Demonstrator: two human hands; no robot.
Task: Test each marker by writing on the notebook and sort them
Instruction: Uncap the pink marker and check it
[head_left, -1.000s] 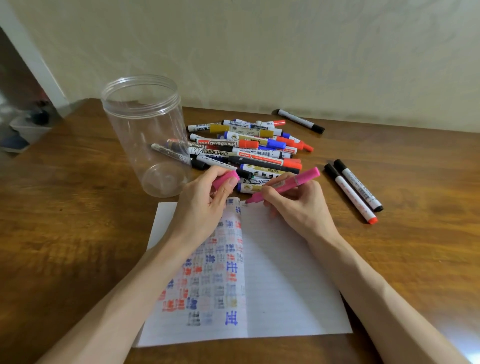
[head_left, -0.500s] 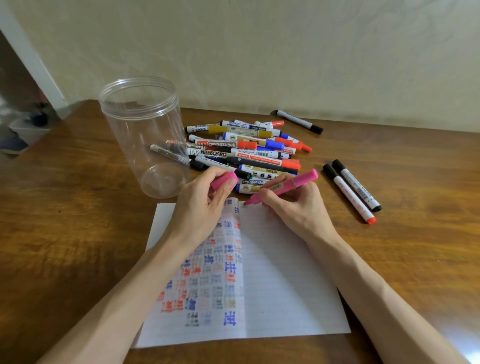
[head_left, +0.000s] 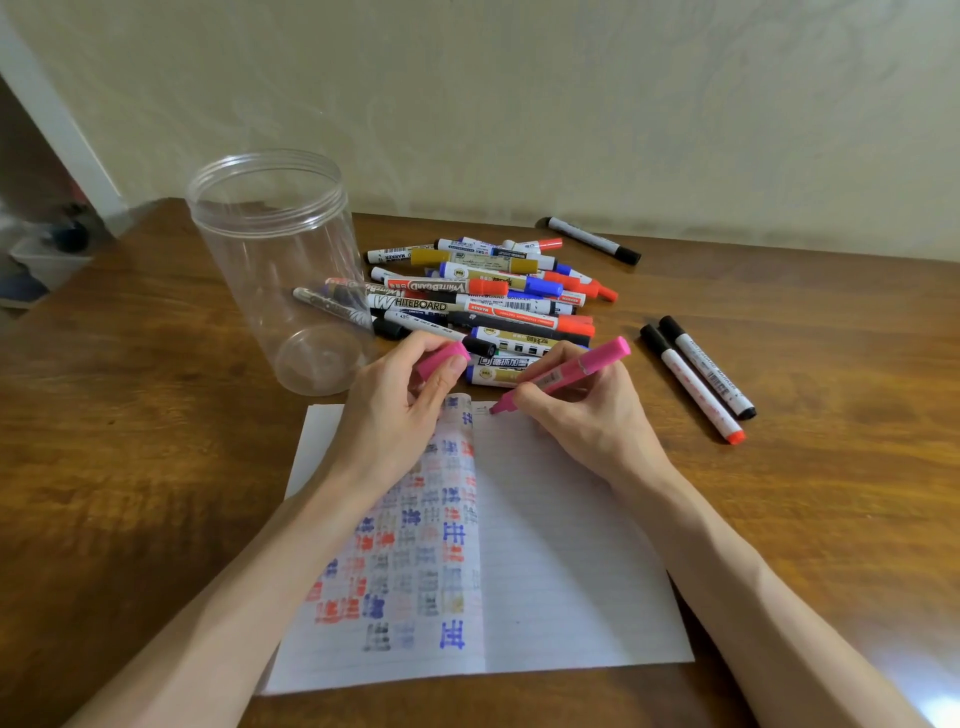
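Two bare hands meet at the top edge of an open notebook (head_left: 561, 561) lying on the wooden desk (head_left: 130, 441). The right hand (head_left: 587, 415) grips a pink marker (head_left: 566, 374). Its fingers (head_left: 550, 356) curl round the barrel close to the tip, with the thumb underneath. The tip touches the right page at the very top, just beside the spine, and the barrel slants up and away to the right of those fingers.

The left hand (head_left: 395, 410) rests on the top of the left page, and its fingers (head_left: 439, 387) pinch the pink cap (head_left: 441, 358), which pokes out just past them. Below that hand the left page is filled with rows of test characters in blue, red, grey and a dull gold. The right page is almost bare, with a faint mark beside the tip.

Just beyond both sets of fingers lies a heap of markers (head_left: 483, 301) with red, blue, black and gold caps, some crossing one another. Beyond and to the left of the left fingers stands a clear plastic jar (head_left: 280, 270), upright and open-mouthed, and a few of the heap's markers show through its wall. Well to the right of the right fingers, a pair of markers (head_left: 696, 379) lies side by side. A lone marker (head_left: 592, 240) with a black cap lies past the heap, near the wall (head_left: 571, 104).
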